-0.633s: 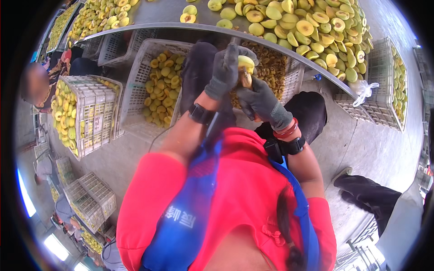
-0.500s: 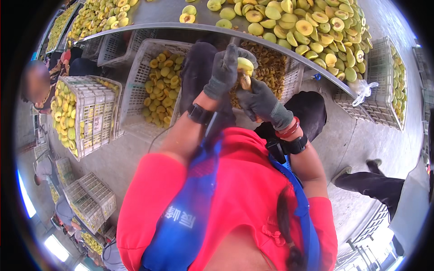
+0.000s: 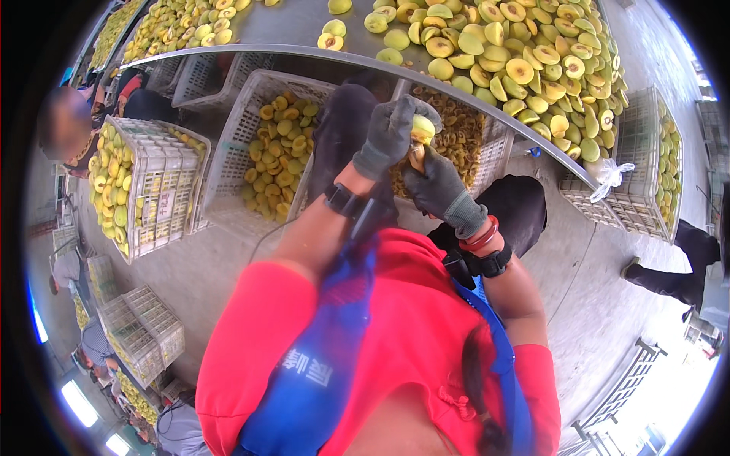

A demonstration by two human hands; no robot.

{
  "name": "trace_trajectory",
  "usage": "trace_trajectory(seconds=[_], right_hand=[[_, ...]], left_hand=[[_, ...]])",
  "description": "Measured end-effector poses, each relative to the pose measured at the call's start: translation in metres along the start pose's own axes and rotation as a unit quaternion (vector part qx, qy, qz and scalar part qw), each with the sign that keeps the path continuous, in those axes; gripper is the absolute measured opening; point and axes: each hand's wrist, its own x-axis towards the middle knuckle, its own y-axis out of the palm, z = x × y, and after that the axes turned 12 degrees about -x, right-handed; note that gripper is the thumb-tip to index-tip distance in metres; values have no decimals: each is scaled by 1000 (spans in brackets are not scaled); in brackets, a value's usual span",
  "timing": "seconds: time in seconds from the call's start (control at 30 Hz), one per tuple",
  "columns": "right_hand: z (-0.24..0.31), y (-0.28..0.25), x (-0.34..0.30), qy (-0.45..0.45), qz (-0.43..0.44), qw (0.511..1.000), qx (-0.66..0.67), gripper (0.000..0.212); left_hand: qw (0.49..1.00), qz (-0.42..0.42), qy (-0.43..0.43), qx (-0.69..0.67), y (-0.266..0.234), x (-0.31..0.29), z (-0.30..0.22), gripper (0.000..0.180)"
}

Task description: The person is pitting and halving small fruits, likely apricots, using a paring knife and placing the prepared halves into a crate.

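Observation:
My left hand (image 3: 390,131), in a dark grey knitted glove, is closed around a yellow-green halved fruit (image 3: 423,128) that looks like a peach. My right hand (image 3: 437,182), gloved the same way, grips a short tan tool (image 3: 417,156), whose end meets the fruit. The tool's exact kind is hard to make out, as my fingers hide part of it. Below my hands stands a crate of brown pits and scraps (image 3: 464,133). Left of my knee, a white plastic crate (image 3: 228,163) holds yellow fruit halves (image 3: 277,152).
A metal table (image 3: 296,32) with a raised rim carries a big pile of fruit halves (image 3: 525,61). Full crates stand at the left (image 3: 163,201) and right (image 3: 642,156). A plastic bag (image 3: 610,178) hangs from the table's corner. Another person's legs (image 3: 669,277) are at the far right.
My hands stay together on the fruit and shift slightly in view, with the tool's angle a little changed. The person at the right has stepped farther to the right.

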Motion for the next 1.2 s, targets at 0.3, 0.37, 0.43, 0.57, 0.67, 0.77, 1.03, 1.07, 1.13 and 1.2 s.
trace_trajectory(seconds=[0.3, 0.37, 0.43, 0.57, 0.67, 0.77, 1.03, 1.07, 1.13, 1.2], right_hand=[[6, -23, 2, 133, 187, 955, 187, 14], [4, -23, 1, 85, 175, 964, 182, 15], [4, -26, 1, 78, 205, 949, 227, 16], [-19, -25, -10, 151, 249, 877, 382, 19], [-1, -30, -4, 148, 250, 899, 328, 17], [2, -16, -3, 199, 207, 889, 356, 12], [-38, 2, -3, 83, -12, 969, 231, 11], [-56, 4, -1, 161, 7, 948, 276, 12], [-56, 3, 3, 261, 11, 915, 309, 16], [-40, -5, 8, 249, 15, 917, 312, 17]], left_hand=[[983, 163, 67, 56, -8, 11, -15, 54], [980, 180, 75, 43, -9, 12, -16, 50], [982, 183, 40, 4, -14, 10, -8, 45], [973, 220, 24, 67, -10, 10, 0, 37], [987, 146, -7, 61, -7, 6, -3, 47], [997, 51, -44, 40, -1, 3, -24, 58], [768, -178, 100, 607, -192, -16, -54, 41], [770, -174, 102, 605, -198, -5, -52, 41], [783, -201, 119, 576, -206, 15, -54, 43], [753, -205, 128, 612, -200, 52, -46, 46]])
